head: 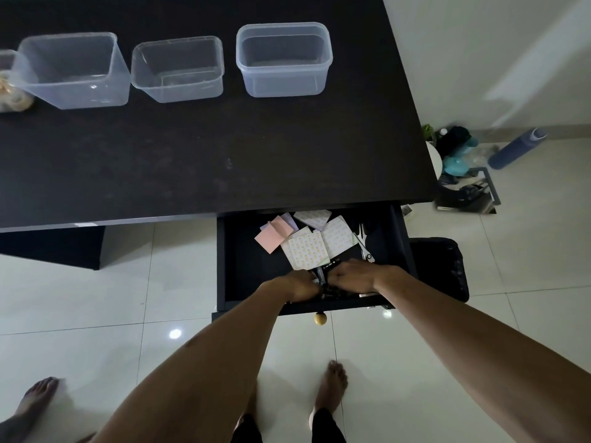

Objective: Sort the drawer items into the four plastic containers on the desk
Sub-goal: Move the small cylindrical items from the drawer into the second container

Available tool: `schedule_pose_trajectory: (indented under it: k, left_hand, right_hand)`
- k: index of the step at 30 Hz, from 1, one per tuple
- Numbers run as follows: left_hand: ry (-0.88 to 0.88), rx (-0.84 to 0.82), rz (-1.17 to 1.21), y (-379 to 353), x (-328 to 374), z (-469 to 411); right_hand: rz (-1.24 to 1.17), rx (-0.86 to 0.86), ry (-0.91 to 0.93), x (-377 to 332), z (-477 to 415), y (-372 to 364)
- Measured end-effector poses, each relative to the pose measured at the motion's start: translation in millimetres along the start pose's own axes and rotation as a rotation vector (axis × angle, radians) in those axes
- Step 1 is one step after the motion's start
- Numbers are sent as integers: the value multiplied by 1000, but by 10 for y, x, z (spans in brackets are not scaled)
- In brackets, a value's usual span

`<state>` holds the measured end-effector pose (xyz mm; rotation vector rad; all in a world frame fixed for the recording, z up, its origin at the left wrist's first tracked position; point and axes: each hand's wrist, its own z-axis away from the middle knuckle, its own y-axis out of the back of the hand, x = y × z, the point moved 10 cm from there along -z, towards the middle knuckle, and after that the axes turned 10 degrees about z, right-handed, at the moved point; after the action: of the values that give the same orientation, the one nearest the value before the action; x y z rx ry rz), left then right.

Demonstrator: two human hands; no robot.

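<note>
Along the far side of the dark bench (198, 148) stand clear plastic containers in a row. At the left edge, only partly in view, one container (8, 63) holds something pale and coiled that I cannot identify. Next to it, touching, is a tall tub (75, 70), then a lower tub (177, 68), then, a little apart at the right, a frosted tub (284, 59); all three look empty.

Below the bench's right end the drawer (243, 266) is pulled open, with a round wooden knob (320, 318) on its front. Inside lie pink sticky notes (275, 233), several printed paper sheets (319, 243) overlapping one another, and scissors (364, 243) against the right side.

Both hands are in the near part of the drawer, close together. The left hand (299, 284) and the right hand (350, 276) have their fingers curled around a cluster of small dark items (326, 276); what these are is too dark to tell.
</note>
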<state>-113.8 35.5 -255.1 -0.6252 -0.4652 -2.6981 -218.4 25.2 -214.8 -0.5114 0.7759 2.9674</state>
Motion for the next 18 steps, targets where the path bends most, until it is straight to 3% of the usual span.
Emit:
schedule_pose_trajectory:
  k: [8,18]
  left_hand:
    - [-13,-30,-7,12,26,154]
    - [-6,4,-126,92,-45,123]
  right_hand:
    - [60,-84,2,-24,-74,-131]
    - [111,24,-48,2,-95,-42]
